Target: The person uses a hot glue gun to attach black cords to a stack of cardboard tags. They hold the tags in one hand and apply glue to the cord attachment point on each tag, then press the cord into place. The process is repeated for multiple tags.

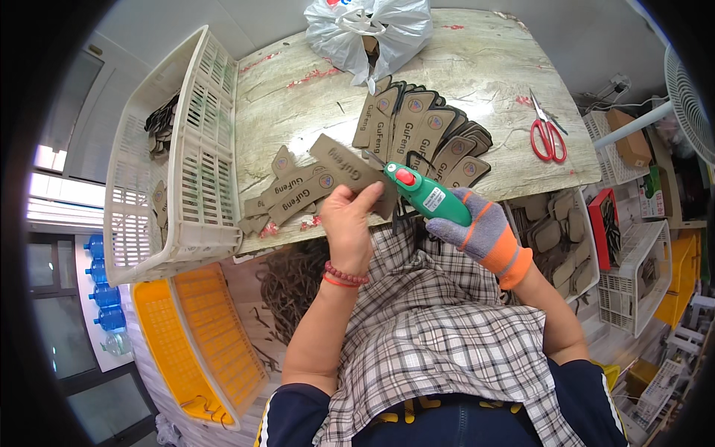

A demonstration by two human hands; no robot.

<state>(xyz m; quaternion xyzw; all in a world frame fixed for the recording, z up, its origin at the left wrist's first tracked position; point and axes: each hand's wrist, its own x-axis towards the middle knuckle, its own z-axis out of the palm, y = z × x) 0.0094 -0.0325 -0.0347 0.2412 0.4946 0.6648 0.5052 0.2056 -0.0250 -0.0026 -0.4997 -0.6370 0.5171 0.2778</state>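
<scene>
My bare left hand (348, 223) pinches a tan strap-like piece (339, 161) with dark lettering, near the table's front edge. In a grey and orange work glove, my right hand (480, 235) is wrapped round a green handheld electric cutter (433, 197) with a red button. The cutter's metal tip lies against the right side of the tan piece; exactly how blade and edge meet is too small to tell. Beyond it, similar dark-edged pieces (417, 123) are fanned out in overlapping rows. Several more tan pieces (287, 192) lie in a loose heap left of my left hand.
Red-handled scissors (549, 140) lie at the table's right. A white plastic bag (398, 41) stands at the back. White crate (205, 160) borders the left side, with a yellow crate (216, 328) below. A bin of tan pieces (555, 231) sits below the right edge.
</scene>
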